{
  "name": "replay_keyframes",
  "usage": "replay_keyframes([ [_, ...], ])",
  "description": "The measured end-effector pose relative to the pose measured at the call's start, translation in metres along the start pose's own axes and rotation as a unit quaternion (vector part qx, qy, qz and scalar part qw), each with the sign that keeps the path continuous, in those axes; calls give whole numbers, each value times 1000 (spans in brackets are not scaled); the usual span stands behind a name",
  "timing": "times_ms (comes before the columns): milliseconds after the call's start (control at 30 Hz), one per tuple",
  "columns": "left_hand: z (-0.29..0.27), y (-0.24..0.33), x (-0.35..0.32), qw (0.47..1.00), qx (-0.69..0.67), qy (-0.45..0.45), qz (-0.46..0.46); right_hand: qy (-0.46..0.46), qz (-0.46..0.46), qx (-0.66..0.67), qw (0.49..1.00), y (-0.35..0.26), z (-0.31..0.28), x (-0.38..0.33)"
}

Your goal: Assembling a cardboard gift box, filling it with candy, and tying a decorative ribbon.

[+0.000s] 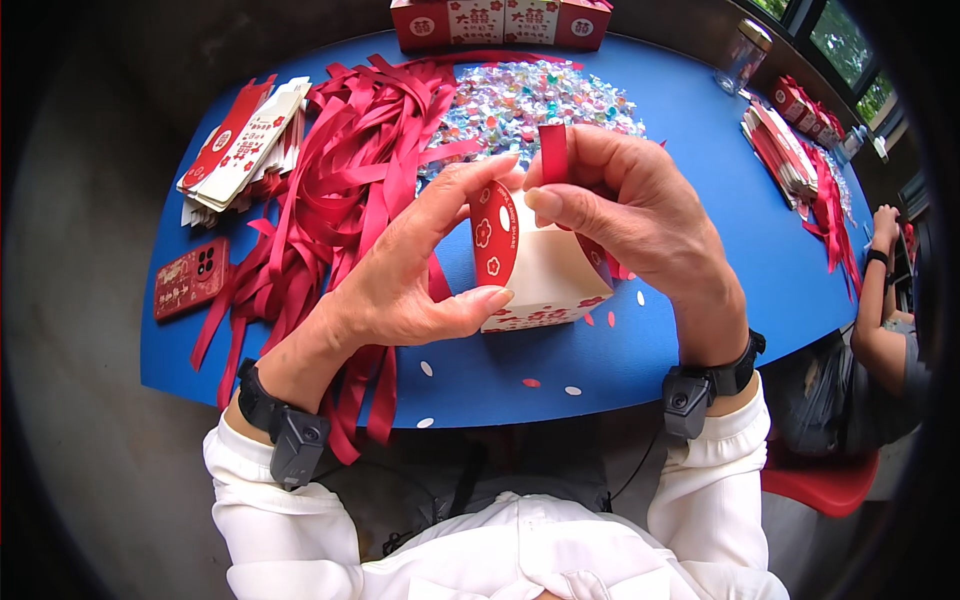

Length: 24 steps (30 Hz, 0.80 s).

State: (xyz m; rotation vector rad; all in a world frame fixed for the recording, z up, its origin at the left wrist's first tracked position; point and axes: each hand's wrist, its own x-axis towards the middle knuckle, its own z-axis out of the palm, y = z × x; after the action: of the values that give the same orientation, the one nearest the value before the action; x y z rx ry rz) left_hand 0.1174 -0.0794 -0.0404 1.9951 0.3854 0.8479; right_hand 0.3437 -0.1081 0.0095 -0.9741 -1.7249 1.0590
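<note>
left hand (400, 270): my grip on small red-and-white box (535, 268)
right hand (625, 205): pinching red ribbon end (553, 150) at box top

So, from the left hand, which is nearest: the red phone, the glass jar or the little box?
1. Little box, held by the left hand.
2. Red phone, out to the left on the table.
3. Glass jar, far right corner.
</note>
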Motion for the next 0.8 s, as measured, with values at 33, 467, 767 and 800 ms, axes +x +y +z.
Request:
replay_keyframes([
  [33, 1, 0, -1, 1000, 0, 12, 5, -8, 4, -12, 1000, -2, -1, -1],
  [467, 3, -13, 1, 991, -107, 34, 67, -46, -2, -191, 981, -11, 2, -4],
  [767, 5, -11, 3, 995, -61, 42, 68, -34, -4, -155, 987, -12, 2, -5],
  [800, 4, -11, 1, 995, -60, 43, 67, -35, -5, -155, 987, -12, 3, -4],
])
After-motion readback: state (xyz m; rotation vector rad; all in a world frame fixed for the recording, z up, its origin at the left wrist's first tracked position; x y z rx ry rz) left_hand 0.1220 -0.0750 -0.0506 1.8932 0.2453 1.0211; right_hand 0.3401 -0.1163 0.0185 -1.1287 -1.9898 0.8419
